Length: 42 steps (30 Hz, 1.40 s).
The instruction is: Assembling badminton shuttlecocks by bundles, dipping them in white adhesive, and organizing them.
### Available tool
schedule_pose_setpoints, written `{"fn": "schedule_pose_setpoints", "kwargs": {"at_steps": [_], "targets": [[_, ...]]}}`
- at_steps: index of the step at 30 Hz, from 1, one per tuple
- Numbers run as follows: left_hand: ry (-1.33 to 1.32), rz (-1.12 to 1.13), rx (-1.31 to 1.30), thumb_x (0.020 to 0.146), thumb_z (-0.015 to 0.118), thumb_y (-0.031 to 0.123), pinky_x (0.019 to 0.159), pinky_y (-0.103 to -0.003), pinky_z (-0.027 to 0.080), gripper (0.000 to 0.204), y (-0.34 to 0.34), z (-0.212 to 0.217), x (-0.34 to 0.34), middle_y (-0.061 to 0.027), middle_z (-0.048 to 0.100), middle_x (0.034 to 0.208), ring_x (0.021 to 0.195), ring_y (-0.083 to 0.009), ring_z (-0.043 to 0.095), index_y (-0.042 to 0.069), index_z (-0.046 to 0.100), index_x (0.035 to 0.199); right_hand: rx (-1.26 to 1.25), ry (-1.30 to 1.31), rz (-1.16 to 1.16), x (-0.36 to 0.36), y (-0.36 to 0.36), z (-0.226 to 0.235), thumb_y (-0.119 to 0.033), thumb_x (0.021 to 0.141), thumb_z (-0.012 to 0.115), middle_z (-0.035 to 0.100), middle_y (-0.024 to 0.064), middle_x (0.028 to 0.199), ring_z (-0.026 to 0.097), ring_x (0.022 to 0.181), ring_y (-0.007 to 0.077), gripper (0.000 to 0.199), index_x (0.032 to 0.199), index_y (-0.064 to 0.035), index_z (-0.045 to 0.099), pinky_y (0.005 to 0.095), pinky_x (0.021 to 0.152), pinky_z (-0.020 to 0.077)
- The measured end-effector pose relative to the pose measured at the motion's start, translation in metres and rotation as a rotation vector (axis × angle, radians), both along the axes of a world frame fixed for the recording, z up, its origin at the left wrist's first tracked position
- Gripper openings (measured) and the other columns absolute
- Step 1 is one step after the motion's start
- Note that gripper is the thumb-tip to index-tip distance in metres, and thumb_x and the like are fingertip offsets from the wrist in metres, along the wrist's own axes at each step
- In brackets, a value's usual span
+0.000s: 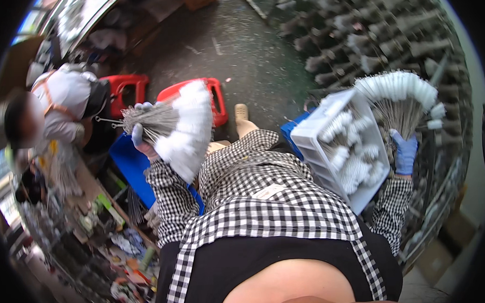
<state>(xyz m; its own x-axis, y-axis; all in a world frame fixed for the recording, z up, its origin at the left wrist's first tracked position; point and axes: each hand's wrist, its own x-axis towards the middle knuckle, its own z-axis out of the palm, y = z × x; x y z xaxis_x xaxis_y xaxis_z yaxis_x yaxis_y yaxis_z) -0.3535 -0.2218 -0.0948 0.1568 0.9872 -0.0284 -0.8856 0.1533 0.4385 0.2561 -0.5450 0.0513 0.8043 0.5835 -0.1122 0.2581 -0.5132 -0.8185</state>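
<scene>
My left hand (139, 138), in a bluish glove, is closed round the wire stems of a bundle of brushes (185, 132). Their white bristle heads fan out to the right, and the looped ends of a few stems poke out on the left. On the other side, my right hand (405, 152), gloved in pale blue, grips a second bundle of white-bristled wire brushes (396, 88) by the stems, heads spread upward. Between my hands, closer to the right one, a white plastic crate (306, 143) holds more white brushes (357, 171).
Bundled wire brushes (378, 32) fill a rack along the right. Red stools (219, 106) stand ahead on the dark floor (221, 38). A blue bin (126, 162) is beside my left arm. Another person (61, 100) bends over at the left, near a cluttered workbench (92, 182).
</scene>
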Motion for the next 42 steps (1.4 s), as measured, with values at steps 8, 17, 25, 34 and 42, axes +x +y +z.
{"fn": "schedule_pose_setpoints", "kwargs": {"at_steps": [8,17,25,34,42], "targets": [[0.094,0.125,0.025,0.083,0.067,0.016,0.115,-0.049,0.036,0.052,0.004,0.059,-0.115,-0.0125,0.060,0.129,0.125,-0.0295,0.055,0.005,0.054,0.133,0.115,0.029,0.190,-0.124,0.072,0.051,-0.006,0.084,0.077,0.069,0.0063,0.114,0.067,0.093,0.0133,0.051,0.131,-0.0003,0.057,0.0289,0.084,0.0553],[0.145,0.161,-0.175,0.085,0.066,0.010,0.112,-0.049,0.043,0.049,-0.064,0.102,-0.164,-0.0102,0.064,0.128,0.121,-0.0270,0.059,0.008,0.058,0.133,0.104,0.326,0.320,-0.206,0.103,0.090,-0.002,0.085,0.074,0.069,0.0069,0.110,0.068,0.087,0.0148,0.049,0.130,-0.0029,0.055,0.0274,0.079,0.0574],[0.147,0.223,-0.207,0.085,0.065,0.011,0.110,-0.048,0.045,0.048,-0.094,0.145,-0.176,-0.0106,0.064,0.126,0.119,-0.0268,0.060,0.008,0.057,0.132,0.163,0.452,0.376,-0.221,0.125,0.122,-0.004,0.082,0.077,0.068,0.0045,0.107,0.064,0.081,0.0107,0.052,0.129,-0.0053,0.055,0.0259,0.071,0.0554],[0.171,0.133,-0.102,0.081,0.067,0.012,0.108,-0.047,0.045,0.050,-0.092,0.255,-0.145,-0.0099,0.061,0.119,0.118,-0.0266,0.058,0.005,0.053,0.129,0.255,0.454,0.513,-0.267,0.116,0.213,-0.012,0.078,0.082,0.068,0.0042,0.112,0.065,0.088,0.0121,0.061,0.132,-0.0046,0.054,0.0277,0.075,0.0551],[0.405,0.005,0.211,0.076,0.073,0.004,0.105,-0.040,0.048,0.058,-0.036,0.308,-0.082,-0.0092,0.063,0.119,0.112,-0.0226,0.061,0.003,0.055,0.131,0.303,0.493,0.564,-0.277,0.121,0.223,-0.009,0.078,0.078,0.066,0.0044,0.121,0.062,0.103,0.0148,0.060,0.133,-0.0034,0.055,0.0300,0.091,0.0504]]}}
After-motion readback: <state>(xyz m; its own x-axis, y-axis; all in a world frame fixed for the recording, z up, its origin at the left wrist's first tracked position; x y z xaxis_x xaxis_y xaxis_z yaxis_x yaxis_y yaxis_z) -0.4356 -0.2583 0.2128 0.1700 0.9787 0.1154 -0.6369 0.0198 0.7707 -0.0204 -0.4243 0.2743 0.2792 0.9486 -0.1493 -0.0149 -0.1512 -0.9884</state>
